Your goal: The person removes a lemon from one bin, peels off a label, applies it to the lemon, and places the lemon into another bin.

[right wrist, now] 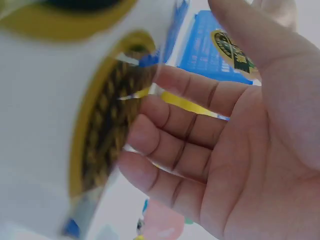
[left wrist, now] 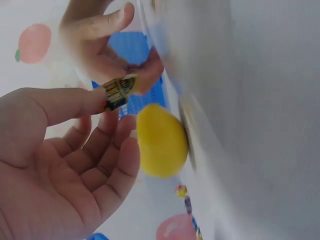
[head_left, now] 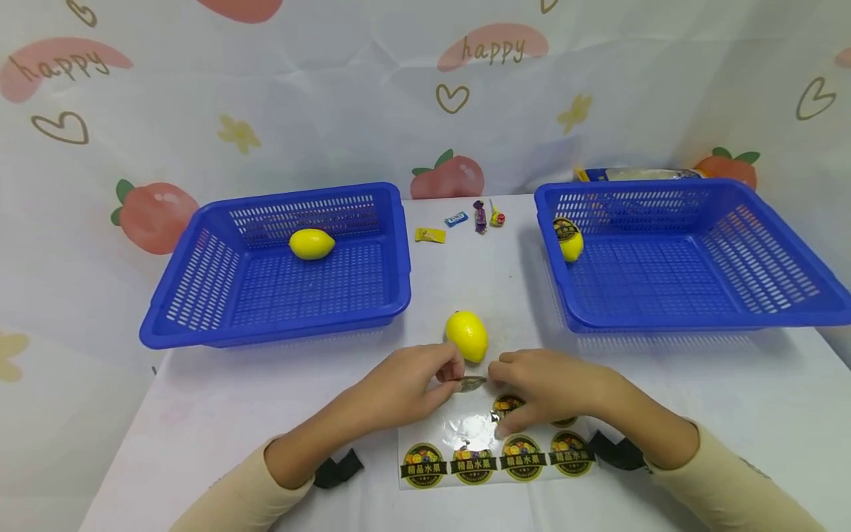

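My left hand [head_left: 415, 384] pinches a round black-and-gold fruit sticker [head_left: 470, 383] between thumb and fingers, seen nearly edge-on from the head; the left wrist view shows the sticker [left wrist: 119, 93] at the thumb tip. Just beyond it a yellow lemon [head_left: 467, 336] lies on the table, close to the left fingers. My right hand [head_left: 555, 386] is over the clear sticker sheet [head_left: 425, 428], its thumb apart from loosely bent fingers. In the right wrist view those fingertips [right wrist: 145, 132] are at the sheet's edge; whether they press it is unclear.
A blue basket [head_left: 399, 292] at left holds one lemon [head_left: 311, 244]. Another blue basket [head_left: 565, 295] at right holds a lemon with a sticker [head_left: 569, 240]. Between them at the back lie several small candies [head_left: 480, 216]. A packaged bag [head_left: 641, 174] sits behind the right basket.
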The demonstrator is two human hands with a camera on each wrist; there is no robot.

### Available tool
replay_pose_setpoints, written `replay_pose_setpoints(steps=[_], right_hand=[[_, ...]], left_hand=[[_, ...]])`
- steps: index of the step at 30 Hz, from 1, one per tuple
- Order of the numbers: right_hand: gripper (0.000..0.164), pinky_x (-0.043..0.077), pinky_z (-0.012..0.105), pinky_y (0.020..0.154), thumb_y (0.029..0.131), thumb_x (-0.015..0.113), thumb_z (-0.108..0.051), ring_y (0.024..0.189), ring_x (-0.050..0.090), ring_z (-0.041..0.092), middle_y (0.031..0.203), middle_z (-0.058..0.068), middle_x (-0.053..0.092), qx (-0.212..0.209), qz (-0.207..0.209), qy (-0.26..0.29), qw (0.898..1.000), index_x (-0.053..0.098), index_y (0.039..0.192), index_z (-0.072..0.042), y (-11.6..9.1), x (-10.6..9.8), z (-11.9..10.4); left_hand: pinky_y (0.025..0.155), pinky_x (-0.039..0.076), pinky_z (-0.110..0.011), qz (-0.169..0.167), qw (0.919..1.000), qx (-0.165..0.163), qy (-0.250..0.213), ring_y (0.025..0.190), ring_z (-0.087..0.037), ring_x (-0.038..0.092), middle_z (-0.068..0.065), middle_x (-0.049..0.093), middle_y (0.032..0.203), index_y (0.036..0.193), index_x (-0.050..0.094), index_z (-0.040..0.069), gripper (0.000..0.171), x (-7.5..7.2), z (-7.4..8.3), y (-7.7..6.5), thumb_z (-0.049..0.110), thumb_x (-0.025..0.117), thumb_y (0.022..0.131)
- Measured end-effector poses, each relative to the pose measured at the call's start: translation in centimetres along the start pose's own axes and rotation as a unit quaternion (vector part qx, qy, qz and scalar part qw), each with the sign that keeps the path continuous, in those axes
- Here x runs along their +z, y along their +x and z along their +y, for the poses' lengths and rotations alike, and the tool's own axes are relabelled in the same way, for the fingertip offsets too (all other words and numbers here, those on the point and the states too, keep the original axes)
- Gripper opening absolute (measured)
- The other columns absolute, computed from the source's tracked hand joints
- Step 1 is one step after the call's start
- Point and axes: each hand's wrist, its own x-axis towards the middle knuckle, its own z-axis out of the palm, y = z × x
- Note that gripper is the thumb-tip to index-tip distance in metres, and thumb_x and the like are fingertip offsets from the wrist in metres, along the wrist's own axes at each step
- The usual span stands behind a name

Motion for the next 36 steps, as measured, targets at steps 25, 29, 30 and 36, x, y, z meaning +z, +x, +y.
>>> replay_pose_setpoints(steps=[25, 29, 30, 36], right_hand=[[0.093, 0.055, 0.038, 0.079, 0.076, 0.09, -0.022, 0.089, 0.061, 0.021, 0.137, 0.014, 0.051, 0.024, 0.09, 0.199, 0.976, 0.038, 0.151, -0.004, 4.2, -1.9, 3.2], [0.088, 0.055, 0.033, 0.075, 0.076, 0.09, -0.02, 0.085, 0.062, 0.02, 0.135, 0.013, 0.053, 0.015, 0.077, 0.23, 0.97, 0.043, 0.149, -0.006, 4.9, -2.0, 3.6], [0.086, 0.055, 0.033, 0.074, 0.076, 0.09, -0.019, 0.083, 0.061, 0.021, 0.133, 0.012, 0.055, 0.012, 0.076, 0.233, 0.969, 0.044, 0.148, -0.006, 4.9, -1.9, 3.7], [0.079, 0.055, 0.031, 0.07, 0.077, 0.09, -0.019, 0.08, 0.06, 0.02, 0.123, 0.006, 0.061, -0.008, 0.078, 0.244, 0.967, 0.049, 0.143, -0.005, 5.3, -1.7, 4.0]], left_hand=[[0.067, 0.045, -0.024, 0.085, 0.9626, -0.048, -0.253, 0.077, -0.016, 0.053, -0.004, 0.06, 0.089, 0.106, 0.058, 0.004, 0.014, -0.5, -3.9, 3.4, 0.011, 0.065, 0.096], [0.065, 0.044, -0.023, 0.08, 0.9615, -0.058, -0.256, 0.074, -0.015, 0.052, -0.004, 0.06, 0.089, 0.106, 0.058, 0.004, 0.015, -0.4, -4.0, 4.2, 0.011, 0.065, 0.096], [0.065, 0.044, -0.023, 0.078, 0.9616, -0.06, -0.256, 0.074, -0.014, 0.052, -0.005, 0.06, 0.089, 0.106, 0.058, 0.003, 0.015, -0.3, -4.1, 4.4, 0.012, 0.065, 0.096], [0.063, 0.044, -0.024, 0.077, 0.9592, -0.081, -0.26, 0.069, -0.014, 0.052, -0.006, 0.061, 0.087, 0.105, 0.058, 0.003, 0.017, -0.2, -4.3, 5.2, 0.014, 0.067, 0.096]])
